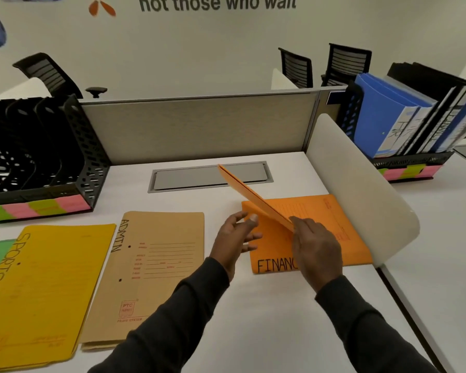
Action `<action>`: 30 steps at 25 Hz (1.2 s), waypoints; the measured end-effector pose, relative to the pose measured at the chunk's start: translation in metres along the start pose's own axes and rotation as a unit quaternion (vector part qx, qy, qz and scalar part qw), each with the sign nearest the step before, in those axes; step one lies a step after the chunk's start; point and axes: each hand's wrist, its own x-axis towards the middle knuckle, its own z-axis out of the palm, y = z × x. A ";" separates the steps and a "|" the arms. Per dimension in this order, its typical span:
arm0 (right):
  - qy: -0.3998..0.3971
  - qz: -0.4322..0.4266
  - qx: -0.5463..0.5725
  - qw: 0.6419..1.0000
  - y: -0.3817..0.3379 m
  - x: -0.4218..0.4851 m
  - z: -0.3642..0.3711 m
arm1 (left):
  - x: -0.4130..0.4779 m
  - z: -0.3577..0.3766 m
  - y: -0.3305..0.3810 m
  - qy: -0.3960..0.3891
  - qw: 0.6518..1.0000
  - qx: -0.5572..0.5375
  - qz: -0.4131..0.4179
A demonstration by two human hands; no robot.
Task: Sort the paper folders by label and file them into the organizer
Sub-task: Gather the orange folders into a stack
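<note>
- Orange folder (256,199): light, thin card; likely bends if held by one corner.
- Left hand (237,232) fingers released; right hand (316,246) fingers pinch its lower edge.
- Support along the spine.

A white wall (253,44) bearing dark lettering (218,3) rises behind three black mesh-backed office chairs (296,66), a grey partition panel (197,125) and the white desk (267,305) with a curved white side divider (361,189).
</note>
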 end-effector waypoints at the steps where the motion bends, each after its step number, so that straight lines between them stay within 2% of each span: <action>1: 0.010 -0.004 0.028 1.000 -0.019 0.006 -0.007 | -0.005 0.001 0.002 -0.017 1.000 0.001 -0.007; 4: -0.010 -0.033 0.086 0.996 -0.076 0.004 -0.017 | -0.013 0.001 0.007 -0.007 1.000 -0.026 0.006; 7: -0.061 -0.060 0.133 0.987 -0.110 -0.009 -0.013 | -0.017 -0.017 0.006 0.082 0.995 -0.042 0.041; 11: -0.162 -0.061 0.213 0.962 -0.115 -0.022 0.005 | -0.022 -0.063 0.005 0.135 0.987 -0.057 0.071; 14: -0.189 -0.031 0.223 0.956 -0.097 -0.027 0.022 | -0.025 -0.099 0.000 0.147 0.982 -0.086 0.078; 21: -0.250 0.030 0.187 0.950 -0.032 -0.046 0.064 | -0.041 -0.171 -0.029 0.224 0.968 -0.091 0.060; 26: -0.311 0.091 0.056 0.944 0.030 -0.043 0.086 | -0.055 -0.199 -0.050 0.244 0.964 -0.091 0.051; 30: -0.318 0.164 -0.012 0.934 0.083 -0.028 0.086 | -0.057 -0.209 -0.064 0.243 0.966 -0.081 0.036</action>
